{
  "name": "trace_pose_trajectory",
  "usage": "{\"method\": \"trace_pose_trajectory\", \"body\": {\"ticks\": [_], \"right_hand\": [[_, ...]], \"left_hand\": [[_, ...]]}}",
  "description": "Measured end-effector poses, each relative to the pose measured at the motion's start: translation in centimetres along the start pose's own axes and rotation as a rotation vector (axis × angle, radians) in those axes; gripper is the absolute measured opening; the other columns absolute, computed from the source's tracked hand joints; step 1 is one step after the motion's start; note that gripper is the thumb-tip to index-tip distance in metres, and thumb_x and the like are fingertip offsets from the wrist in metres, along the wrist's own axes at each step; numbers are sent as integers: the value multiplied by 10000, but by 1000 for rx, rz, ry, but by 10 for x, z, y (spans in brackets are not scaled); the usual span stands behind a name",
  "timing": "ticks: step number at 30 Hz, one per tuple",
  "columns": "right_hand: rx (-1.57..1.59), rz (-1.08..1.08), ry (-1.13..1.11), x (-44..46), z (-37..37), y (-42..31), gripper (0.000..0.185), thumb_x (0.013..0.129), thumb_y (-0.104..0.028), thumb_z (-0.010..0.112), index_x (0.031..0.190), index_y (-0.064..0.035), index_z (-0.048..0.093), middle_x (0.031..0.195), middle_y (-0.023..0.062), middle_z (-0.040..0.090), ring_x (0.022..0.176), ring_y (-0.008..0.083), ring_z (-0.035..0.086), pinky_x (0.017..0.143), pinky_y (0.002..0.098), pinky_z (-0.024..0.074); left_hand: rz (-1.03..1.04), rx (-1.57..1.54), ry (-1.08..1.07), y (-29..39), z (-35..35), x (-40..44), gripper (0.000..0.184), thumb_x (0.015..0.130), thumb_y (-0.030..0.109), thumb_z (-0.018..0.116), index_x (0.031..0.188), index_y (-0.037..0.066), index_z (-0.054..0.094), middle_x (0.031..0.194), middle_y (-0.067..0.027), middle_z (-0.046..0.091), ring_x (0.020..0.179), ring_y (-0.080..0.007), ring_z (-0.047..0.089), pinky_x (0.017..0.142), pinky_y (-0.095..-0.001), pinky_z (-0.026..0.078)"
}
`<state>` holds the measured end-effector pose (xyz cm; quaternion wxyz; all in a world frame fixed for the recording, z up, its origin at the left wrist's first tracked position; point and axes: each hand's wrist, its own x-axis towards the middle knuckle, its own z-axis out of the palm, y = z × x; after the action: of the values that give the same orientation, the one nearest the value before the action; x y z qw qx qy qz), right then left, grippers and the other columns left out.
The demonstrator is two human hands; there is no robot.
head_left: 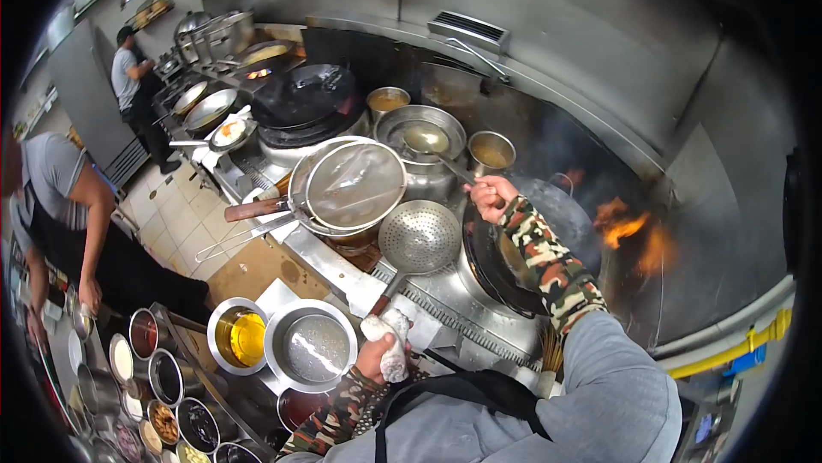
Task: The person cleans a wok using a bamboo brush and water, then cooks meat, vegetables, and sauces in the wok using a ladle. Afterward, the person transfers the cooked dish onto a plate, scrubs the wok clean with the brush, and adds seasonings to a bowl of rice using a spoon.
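My right hand (492,197) is closed around the handle of a ladle (425,138), whose bowl is over a metal pot (388,127) behind the burner. Below my right forearm, a dark wok (561,219) sits on the stove, with orange flames beyond its right side. My left hand (375,358) is wrapped round a white cloth (395,345) near the front edge. A perforated strainer (419,237) lies between my hands, its handle reaching toward the cloth. To its left, a round mesh sieve (356,185) rests on a pot.
Pots of yellow oil (247,339) and cloudy liquid (317,348) stand at the front left, near several sauce containers (199,425). One person (68,197) bends at the left; another (130,86) stands farther back. A second wok (306,95) is behind the sieve.
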<state>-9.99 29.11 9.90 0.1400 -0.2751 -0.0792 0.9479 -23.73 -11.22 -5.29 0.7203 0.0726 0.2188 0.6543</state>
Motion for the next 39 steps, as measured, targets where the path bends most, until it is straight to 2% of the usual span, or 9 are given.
{"method": "trace_pose_trajectory", "body": {"ticks": [8, 14, 20, 22, 25, 30, 32, 36, 39], "right_hand": [[-38, -158, -83, -204, -16, 64, 246, 899, -97, 536, 1100, 33, 477, 651, -53, 423, 450, 7, 392, 361, 157, 298], [-93, -244, 190, -279, -74, 138, 147, 901, -110, 555, 787, -109, 461, 602, -59, 406, 444, 3, 369, 367, 185, 282], [-230, -461, 437, -280, -129, 205, 226, 907, -202, 564, 739, -52, 569, 585, 8, 528, 421, 112, 467, 371, 235, 319], [-338, -539, 501, -283, -123, 229, 228, 930, -244, 530, 839, -54, 617, 606, 25, 564, 455, 113, 528, 382, 290, 381], [-1468, -1000, 853, -293, -139, 261, 415, 956, -436, 441, 969, -60, 616, 813, 176, 657, 755, 323, 654, 667, 458, 509], [-1633, -271, 1674, -290, -241, 300, 662, 821, -524, 590, 1253, -45, 443, 990, 239, 621, 874, 412, 619, 757, 476, 483], [-1707, -70, 1737, -284, -272, 293, 693, 820, -284, 579, 1379, 19, 304, 1044, 244, 622, 960, 382, 620, 822, 470, 477], [-1586, -203, 1358, -275, -358, 286, 494, 805, -294, 594, 1169, 25, 495, 910, 251, 627, 871, 329, 661, 756, 483, 519], [-74, -593, 585, -351, -235, 286, 364, 881, -249, 601, 1132, 7, 532, 876, 128, 628, 821, 233, 650, 670, 393, 571]], "left_hand": [[-351, -14, -36, -23, 84, 43, 503, 824, 410, 537, 1161, 39, 577, 719, -73, 608, 589, -204, 579, 581, -331, 497], [-432, -181, -188, -78, 147, 79, 489, 830, 481, 489, 857, 26, 666, 1180, -178, 609, 1197, -352, 508, 1109, -481, 289], [-513, 87, -77, -141, 199, 96, 493, 832, 519, 501, 948, 68, 662, 1122, -185, 606, 1102, -354, 546, 1042, -492, 360], [-726, -237, -493, -155, 169, 115, 519, 837, 534, 491, 1057, 83, 623, 1126, -202, 599, 1070, -357, 557, 987, -489, 393], [-604, 60, -258, -153, 200, 105, 542, 816, 581, 482, 935, 97, 696, 1240, -214, 568, 1224, -431, 434, 1029, -569, 322], [-776, -278, -251, -135, 208, 113, 497, 817, 520, 551, 941, 47, 643, 1265, -168, 490, 1197, -323, 460, 1004, -512, 388], [-745, -250, -375, -138, 214, 118, 487, 821, 485, 580, 991, 29, 598, 1207, -126, 441, 1107, -276, 494, 953, -453, 434], [-724, -271, -370, -132, 208, 114, 487, 828, 487, 579, 1004, 33, 593, 1141, -119, 445, 1077, -287, 500, 971, -460, 432], [-688, -338, -420, -111, 193, 102, 506, 848, 500, 530, 1039, 34, 586, 1150, -150, 476, 1134, -362, 494, 1014, -542, 398]]}}
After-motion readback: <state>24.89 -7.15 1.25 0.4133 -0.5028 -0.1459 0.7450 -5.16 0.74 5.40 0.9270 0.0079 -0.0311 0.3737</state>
